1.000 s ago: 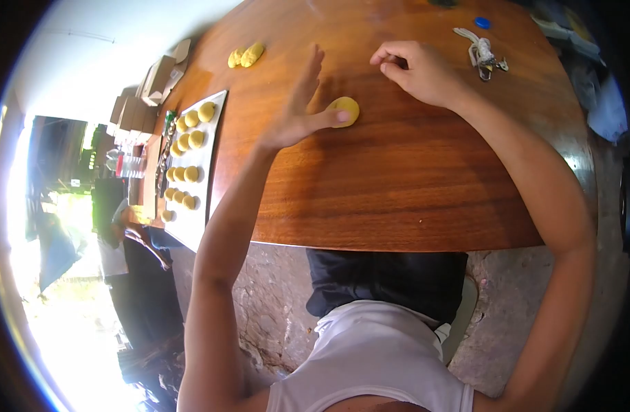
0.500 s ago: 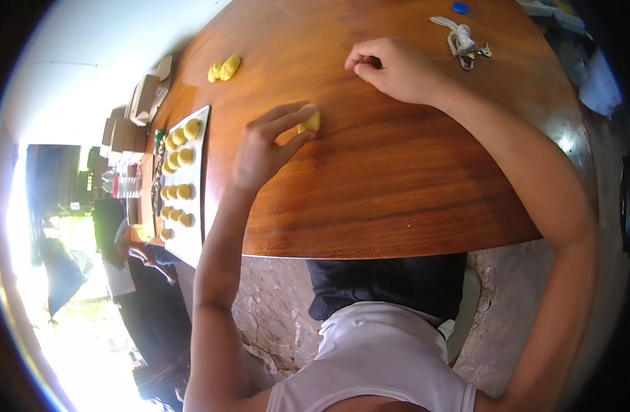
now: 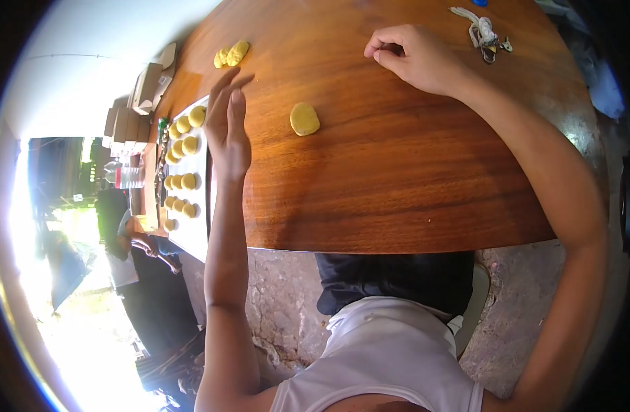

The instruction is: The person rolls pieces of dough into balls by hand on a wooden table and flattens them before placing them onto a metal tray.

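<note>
A flattened round piece of yellow dough [image 3: 305,119] lies by itself on the wooden table [image 3: 370,185]. To its left, my left hand [image 3: 228,134] is raised with fingers stretched and apart, holding nothing. Its fingertips are near a yellow dough lump [image 3: 237,53] that lies against another lump [image 3: 221,58]. My right hand [image 3: 421,60] rests on the far part of the table, fingers loosely curled toward the thumb; nothing shows in the hollow between them. Rows of round dough pieces [image 3: 188,145] sit on a pale tray [image 3: 199,185], partly hidden behind my left hand and forearm.
A white cord with metal pieces [image 3: 485,34] lies at the far right, with a blue cap [image 3: 480,2] beyond it. Cardboard boxes [image 3: 122,127] and a clear red-banded container [image 3: 128,178] are left of the tray. Another person's arm [image 3: 150,246] shows at the left.
My left hand has let go of the dough piece, leaving it on the table, and moved left toward the dough lumps with its fingers spread. My right hand stays curled; the view has shifted slightly.
</note>
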Motion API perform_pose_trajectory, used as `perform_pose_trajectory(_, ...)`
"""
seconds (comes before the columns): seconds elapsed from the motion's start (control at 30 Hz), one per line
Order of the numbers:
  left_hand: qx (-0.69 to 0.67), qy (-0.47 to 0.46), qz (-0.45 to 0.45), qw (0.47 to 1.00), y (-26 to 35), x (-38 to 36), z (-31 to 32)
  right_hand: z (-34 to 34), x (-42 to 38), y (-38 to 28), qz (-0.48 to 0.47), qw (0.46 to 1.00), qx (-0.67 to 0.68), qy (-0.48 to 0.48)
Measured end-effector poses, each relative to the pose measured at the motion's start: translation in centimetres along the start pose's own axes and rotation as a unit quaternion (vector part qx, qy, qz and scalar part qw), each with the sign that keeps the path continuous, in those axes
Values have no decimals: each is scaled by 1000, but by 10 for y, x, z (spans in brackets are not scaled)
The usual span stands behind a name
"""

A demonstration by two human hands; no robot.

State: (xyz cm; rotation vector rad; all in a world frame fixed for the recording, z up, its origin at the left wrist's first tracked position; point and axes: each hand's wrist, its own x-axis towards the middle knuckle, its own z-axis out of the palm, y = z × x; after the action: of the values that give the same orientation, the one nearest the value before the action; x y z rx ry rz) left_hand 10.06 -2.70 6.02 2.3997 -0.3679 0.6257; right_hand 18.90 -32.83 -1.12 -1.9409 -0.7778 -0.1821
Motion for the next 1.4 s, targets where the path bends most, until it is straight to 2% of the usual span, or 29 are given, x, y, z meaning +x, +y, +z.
perform_pose_trajectory(0.03,-2,2,1,1000,1,9,11,-2,0,-2,6,1000,-5,-4)
perform_pose_trajectory(0.1,-91,-41,32,994,4,21,44,0,1,-1,11,1000,-10,-13)
perform_pose_trajectory(0.17,28,-125,42,991,-5,16,87,6,0,7,-33,999,27,24)
perform_pose_trajectory(0.2,28,-124,38,991,1,22,91,6,1,7,-33,999,28,20)
perform_pose_trajectory(0.27,24,-231,37,972,11,36,97,3,1,9,-18,999,33,6)
perform_pose_trajectory(0.3,23,-232,30,972,12,30,101,3,0,9,-16,999,36,1)
perform_pose_trajectory(0.33,70,-240,61,966,14,24,103,3,2,9,-10,999,48,-5)
perform_pose_trajectory(0.37,118,-245,94,958,17,18,103,2,4,9,-6,998,60,-9)
perform_pose_trajectory(0.53,63,-285,94,952,57,-52,64,-4,-1,4,56,994,91,-26)
perform_pose_trajectory(0.6,178,-317,117,924,59,-83,39,-5,-2,2,52,995,77,-31)
perform_pose_trajectory(0.63,174,-322,119,923,54,-98,31,-7,-2,-1,58,995,77,-28)
perform_pose_trajectory(0.7,150,-280,37,947,40,-120,17,-11,-1,-10,25,1000,10,-10)
perform_pose_trajectory(0.73,153,-283,35,946,34,-120,13,-11,-1,-10,26,1000,14,-9)
perform_pose_trajectory(0.8,136,-255,-42,957,24,-111,6,-8,0,-9,36,999,19,-2)
perform_pose_trajectory(0.97,192,-253,-37,947,-3,-61,23,-6,1,-12,24,999,-19,9)
perform_pose_trajectory(1.07,264,-222,-64,936,-16,-25,45,-4,1,-11,19,999,-20,16)
perform_pose_trajectory(1.2,268,-185,-77,942,-26,22,80,-3,3,-11,14,1000,-4,20)
perform_pose_trajectory(1.4,188,-130,-49,972,-31,80,131,-1,4,-11,16,1000,-6,23)
